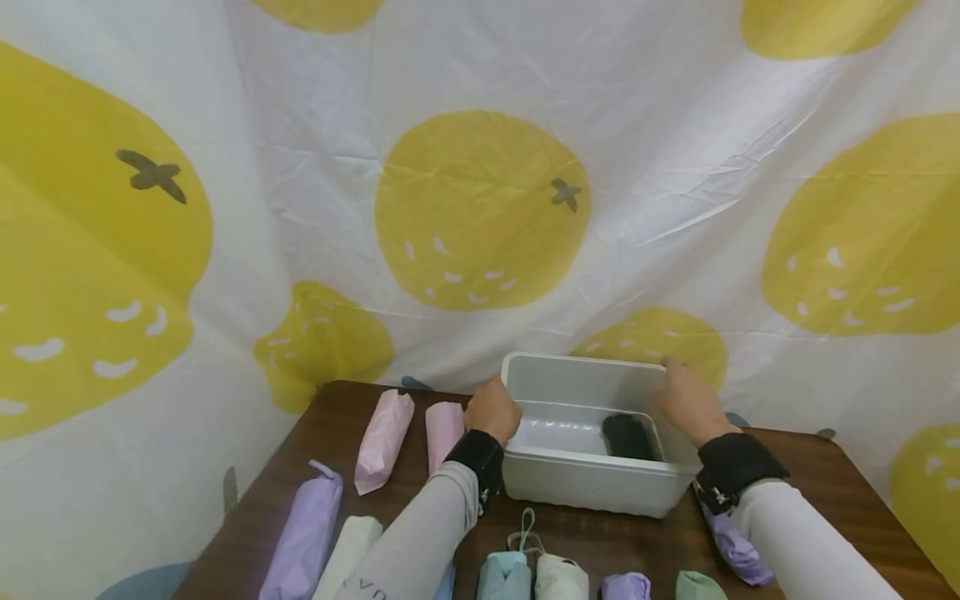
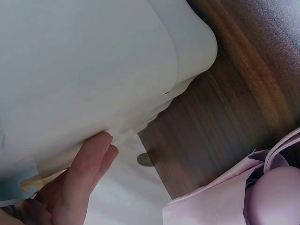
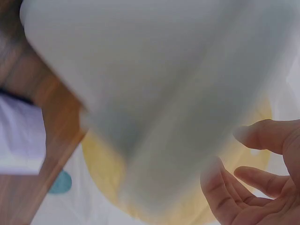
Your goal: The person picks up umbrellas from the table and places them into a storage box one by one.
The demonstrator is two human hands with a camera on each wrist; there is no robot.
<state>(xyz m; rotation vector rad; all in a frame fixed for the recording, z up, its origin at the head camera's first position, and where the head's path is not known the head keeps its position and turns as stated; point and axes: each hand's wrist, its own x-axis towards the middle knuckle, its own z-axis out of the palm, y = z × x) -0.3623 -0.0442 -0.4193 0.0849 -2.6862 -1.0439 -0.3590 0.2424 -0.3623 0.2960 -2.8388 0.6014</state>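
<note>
Tub of white plastic is at the far side of the table. Left hand grips one end, visible fingers pressed together; right hand, thumb and fingers spread, is at the opposite rim, but contact I cannot tell. Such placement probably balances the weight.

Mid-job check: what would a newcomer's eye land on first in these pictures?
Probably the big yellow fruit print on the white cloth filling the background of the head view. Next, the white bin on the far side of the table, between the left hand and right hand, with a dark item inside toward its right end. Pastel bundles lie around it, mostly nearer the camera.
</note>
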